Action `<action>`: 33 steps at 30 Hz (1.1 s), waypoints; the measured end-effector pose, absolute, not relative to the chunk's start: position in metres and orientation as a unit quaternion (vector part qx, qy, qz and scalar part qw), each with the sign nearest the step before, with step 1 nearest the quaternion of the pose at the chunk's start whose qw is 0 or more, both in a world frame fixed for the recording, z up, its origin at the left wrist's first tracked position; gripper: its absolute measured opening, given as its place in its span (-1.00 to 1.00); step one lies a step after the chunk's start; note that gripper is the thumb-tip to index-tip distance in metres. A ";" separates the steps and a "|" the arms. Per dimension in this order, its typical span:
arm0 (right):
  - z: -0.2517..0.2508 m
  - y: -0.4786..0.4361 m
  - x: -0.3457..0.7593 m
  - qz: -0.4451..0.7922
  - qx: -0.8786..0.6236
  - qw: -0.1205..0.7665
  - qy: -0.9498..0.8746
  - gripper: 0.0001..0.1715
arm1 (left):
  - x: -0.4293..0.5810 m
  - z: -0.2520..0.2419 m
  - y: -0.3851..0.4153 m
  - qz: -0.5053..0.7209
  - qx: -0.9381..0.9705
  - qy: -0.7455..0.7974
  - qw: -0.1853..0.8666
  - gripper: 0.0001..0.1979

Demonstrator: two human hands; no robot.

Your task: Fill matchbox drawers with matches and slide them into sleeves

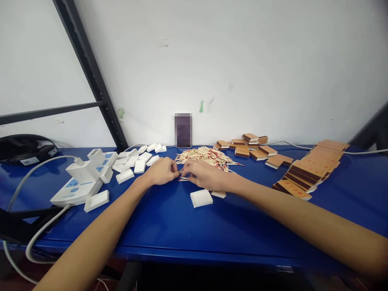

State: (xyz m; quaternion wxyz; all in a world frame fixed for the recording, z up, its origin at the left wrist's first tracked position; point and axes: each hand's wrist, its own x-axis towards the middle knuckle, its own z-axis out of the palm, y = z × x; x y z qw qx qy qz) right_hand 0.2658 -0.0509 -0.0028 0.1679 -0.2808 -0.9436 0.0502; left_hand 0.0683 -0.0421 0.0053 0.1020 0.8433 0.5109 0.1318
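A heap of red-tipped matches [206,157] lies at the middle of the blue table. At its near left edge, my left hand [163,171] has its fingers pinched together; what they hold is too small to make out. Close beside it, my right hand [201,173] is closed at the fingertips around matches, with a few more matches [183,178] on the table just under the fingers. A white inner tray [201,198] lies open side up nearer to me, next to a matchbox [218,194] partly hidden by my right wrist.
White trays [140,166] are scattered left of the heap, beside a power strip [77,188] with plugs and cables. Matchboxes [242,151] lie behind right; overlapping sleeves [306,171] spread at far right. A blurred dark rectangle [183,131] stands against the wall.
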 end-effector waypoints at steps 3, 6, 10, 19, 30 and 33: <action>-0.003 -0.050 0.266 0.066 -0.299 0.156 -0.939 -0.70 | 0.069 0.004 -0.044 0.112 0.848 0.512 0.079 -0.83; -0.003 -0.052 0.271 0.079 -0.330 0.150 -0.929 -0.71 | 0.070 0.002 -0.045 0.098 0.854 0.506 0.071 -0.82; -0.001 -0.055 0.284 0.082 -0.375 0.146 -0.912 -0.70 | 0.074 0.003 -0.049 0.097 0.857 0.498 0.094 -0.78; -0.003 -0.065 0.312 0.126 -0.447 0.204 -0.862 -0.79 | 0.085 -0.002 -0.055 0.166 0.878 0.404 0.196 -0.78; -0.004 -0.061 0.295 0.126 -0.478 0.229 -0.839 -0.87 | 0.070 -0.007 -0.038 0.176 0.904 0.380 0.081 -0.83; -0.002 -0.061 0.296 0.141 -0.465 0.227 -0.844 -0.83 | 0.074 -0.007 -0.041 0.183 0.910 0.352 0.124 -0.84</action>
